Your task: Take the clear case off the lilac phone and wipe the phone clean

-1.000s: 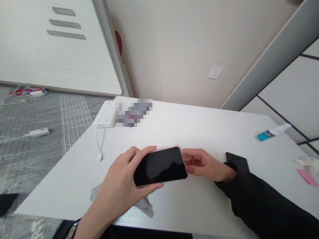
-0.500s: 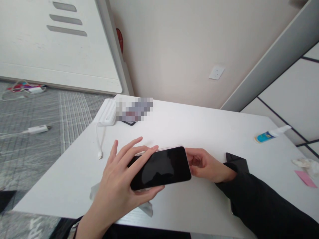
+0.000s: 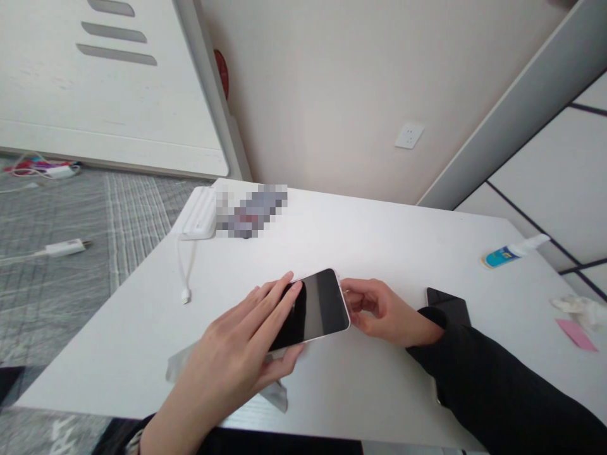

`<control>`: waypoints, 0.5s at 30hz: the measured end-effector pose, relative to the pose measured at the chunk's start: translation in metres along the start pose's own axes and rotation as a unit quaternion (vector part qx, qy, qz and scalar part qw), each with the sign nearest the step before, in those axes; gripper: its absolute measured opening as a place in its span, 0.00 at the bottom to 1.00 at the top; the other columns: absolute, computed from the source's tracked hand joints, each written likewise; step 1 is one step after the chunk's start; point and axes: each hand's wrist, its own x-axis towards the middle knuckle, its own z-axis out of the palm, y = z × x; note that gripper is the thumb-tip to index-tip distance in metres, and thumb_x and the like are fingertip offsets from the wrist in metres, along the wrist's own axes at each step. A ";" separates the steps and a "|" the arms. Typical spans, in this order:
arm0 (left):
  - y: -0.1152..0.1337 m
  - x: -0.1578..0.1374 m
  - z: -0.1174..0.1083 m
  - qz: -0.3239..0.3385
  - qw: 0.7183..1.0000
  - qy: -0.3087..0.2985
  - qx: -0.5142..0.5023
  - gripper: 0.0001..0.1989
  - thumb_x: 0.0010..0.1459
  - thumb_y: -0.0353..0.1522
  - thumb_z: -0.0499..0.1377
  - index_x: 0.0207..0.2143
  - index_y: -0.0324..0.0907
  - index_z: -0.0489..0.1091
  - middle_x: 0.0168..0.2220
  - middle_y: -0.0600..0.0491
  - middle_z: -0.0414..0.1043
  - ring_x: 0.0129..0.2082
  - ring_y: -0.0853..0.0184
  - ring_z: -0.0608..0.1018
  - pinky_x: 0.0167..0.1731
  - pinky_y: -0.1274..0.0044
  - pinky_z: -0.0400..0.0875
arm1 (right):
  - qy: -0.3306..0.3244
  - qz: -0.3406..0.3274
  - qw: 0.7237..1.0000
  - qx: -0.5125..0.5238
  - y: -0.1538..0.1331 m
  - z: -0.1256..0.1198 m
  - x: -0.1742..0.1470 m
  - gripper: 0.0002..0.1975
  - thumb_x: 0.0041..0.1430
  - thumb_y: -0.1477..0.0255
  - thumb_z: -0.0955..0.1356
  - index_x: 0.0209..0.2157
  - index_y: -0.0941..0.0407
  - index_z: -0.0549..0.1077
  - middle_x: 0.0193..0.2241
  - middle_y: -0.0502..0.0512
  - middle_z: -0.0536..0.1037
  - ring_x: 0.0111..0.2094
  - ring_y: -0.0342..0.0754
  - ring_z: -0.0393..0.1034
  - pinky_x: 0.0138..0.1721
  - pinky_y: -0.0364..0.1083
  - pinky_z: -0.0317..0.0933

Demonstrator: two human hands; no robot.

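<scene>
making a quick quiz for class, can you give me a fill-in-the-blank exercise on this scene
1. Fingers of the ____ hand rest across the screen of the phone.
2. The right hand comes out of a ____ sleeve.
3. The slip at the far right is coloured ____.
4. The bottle has a mostly ____ label.

Missing words: left, black, pink, blue.

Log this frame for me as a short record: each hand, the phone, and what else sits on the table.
Left hand: holding the phone, fingers across its screen, thumb by the lower edge
Right hand: fingers at the phone's right end; grip unclear
Phone screen: dark, with reflections
Near left hand: grey cloth, partly hidden
By right sleeve: black flat device, partly covered
Table, far left: white device with cable; pixelated item
Table, right: spray bottle, pink slip
</scene>
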 end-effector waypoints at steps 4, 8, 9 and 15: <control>0.001 0.001 0.001 0.017 1.000 -0.011 0.009 0.39 0.65 0.28 0.55 0.74 0.35 0.44 0.69 0.37 0.62 0.67 0.52 0.71 0.62 0.61 0.73 | -0.003 -0.002 1.000 0.012 0.001 0.003 0.001 0.16 0.65 0.68 0.73 0.53 0.55 0.74 0.43 0.57 0.83 0.44 0.50 0.79 0.50 0.50 0.71; 0.001 0.005 0.000 0.015 0.999 -0.004 0.030 0.39 0.65 0.27 0.54 0.75 0.35 0.43 0.71 0.38 0.59 0.68 0.51 0.69 0.64 0.58 0.70 | 0.011 -0.002 0.999 0.031 0.003 0.007 0.002 0.16 0.64 0.69 0.73 0.53 0.55 0.73 0.41 0.56 0.83 0.44 0.50 0.80 0.50 0.50 0.71; 0.001 0.006 0.000 0.014 0.999 -0.004 0.033 0.39 0.65 0.26 0.53 0.75 0.36 0.42 0.71 0.39 0.58 0.69 0.51 0.68 0.64 0.58 0.70 | 0.013 -0.001 0.999 0.035 0.003 0.007 0.002 0.16 0.64 0.69 0.73 0.52 0.55 0.73 0.41 0.56 0.83 0.44 0.49 0.80 0.50 0.50 0.71; -0.001 -0.011 -0.003 -0.061 0.997 0.032 -0.028 0.35 0.71 0.34 0.53 0.76 0.48 0.44 0.71 0.45 0.62 0.65 0.49 0.72 0.60 0.59 0.75 | 0.029 0.002 0.998 0.058 0.009 0.009 0.005 0.16 0.64 0.69 0.71 0.53 0.55 0.73 0.46 0.60 0.84 0.47 0.51 0.81 0.50 0.51 0.72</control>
